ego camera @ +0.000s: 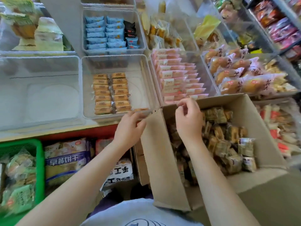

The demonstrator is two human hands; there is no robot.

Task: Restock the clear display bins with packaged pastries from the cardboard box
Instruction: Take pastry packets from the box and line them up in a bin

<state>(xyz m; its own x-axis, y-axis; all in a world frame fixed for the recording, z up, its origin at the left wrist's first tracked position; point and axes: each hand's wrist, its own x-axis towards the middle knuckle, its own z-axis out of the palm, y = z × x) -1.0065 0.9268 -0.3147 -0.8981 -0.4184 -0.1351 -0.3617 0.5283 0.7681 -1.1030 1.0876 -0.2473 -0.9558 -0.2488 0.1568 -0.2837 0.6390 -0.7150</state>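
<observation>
Across the far half of the view runs the tabletop (48, 132), covered with clear display bins. At the left stands an empty bin (39, 92). Right of it, the middle bin (140, 74) holds two neat rows of orange-wrapped pastries (110, 93) with bare floor along its right side. Further right sits a bin of pink-wrapped cakes (177, 77). Near and to the right, the cardboard box (159, 154) stands open, its inside heaped with loose packaged pastries (228, 139) in dark and gold wrappers.

Both hands hover at the box's far left corner, close together but apart. The left hand (129, 128) rests at the near rim of the middle bin, fingers curled; blur hides whether they pinch anything. The right hand (187, 118) is above the box's far edge with fingertips drawn together, and I cannot tell if a packet sits between them.

A single orange packet (140, 109) lies at the near right of the middle bin, seemingly the start of a third row. To do this step well, I would take packets from the box a few at a time, turn each label-up to match the existing rows, and stack them from near to far along the bare right side, keeping edges aligned so the row stays upright.
</observation>
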